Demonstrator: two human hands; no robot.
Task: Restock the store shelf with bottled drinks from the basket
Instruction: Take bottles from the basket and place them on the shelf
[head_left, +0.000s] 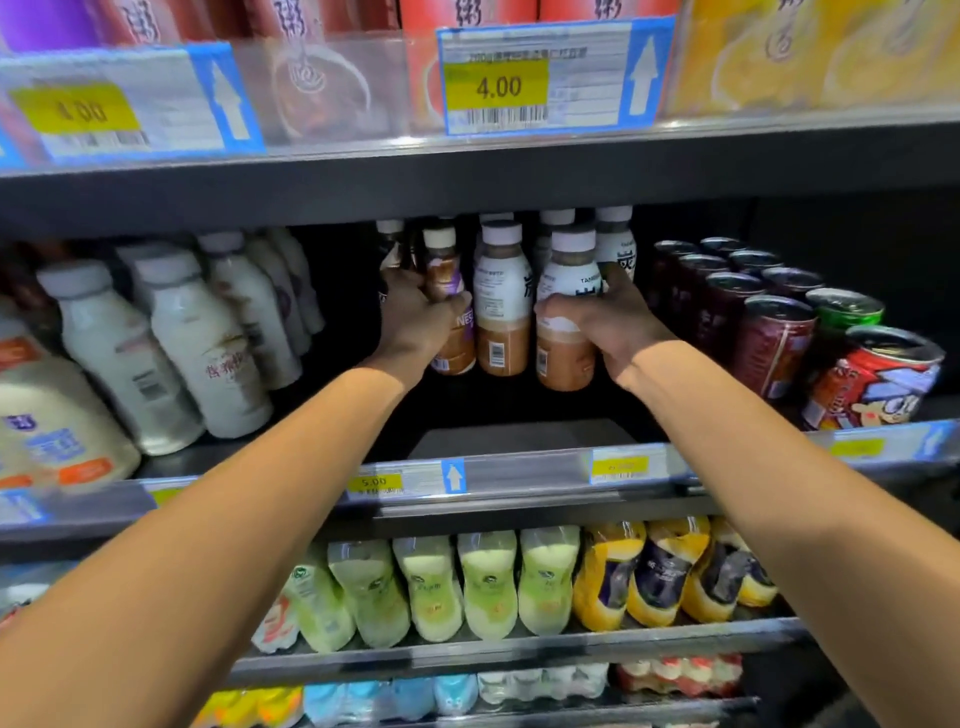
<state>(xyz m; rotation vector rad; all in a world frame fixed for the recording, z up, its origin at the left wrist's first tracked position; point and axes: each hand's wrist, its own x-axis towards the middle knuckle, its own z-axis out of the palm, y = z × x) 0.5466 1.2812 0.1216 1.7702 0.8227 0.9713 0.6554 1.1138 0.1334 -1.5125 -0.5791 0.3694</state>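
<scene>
We record both arms reaching into the middle shelf at the centre of the frame. The left hand has its fingers curled round a purple-labelled coffee bottle. The right hand has its fingers wrapped about a white-labelled coffee bottle. Both bottles are upright; we cannot tell whether they rest on the shelf floor. A third bottle stands between them, touching or just beside each, with further capped bottles behind. We note white milk bottles at the left of the frame, dark cans at the right, and pale green bottles on the shelf below. A price tag reading 4.00 sits at top centre.
</scene>
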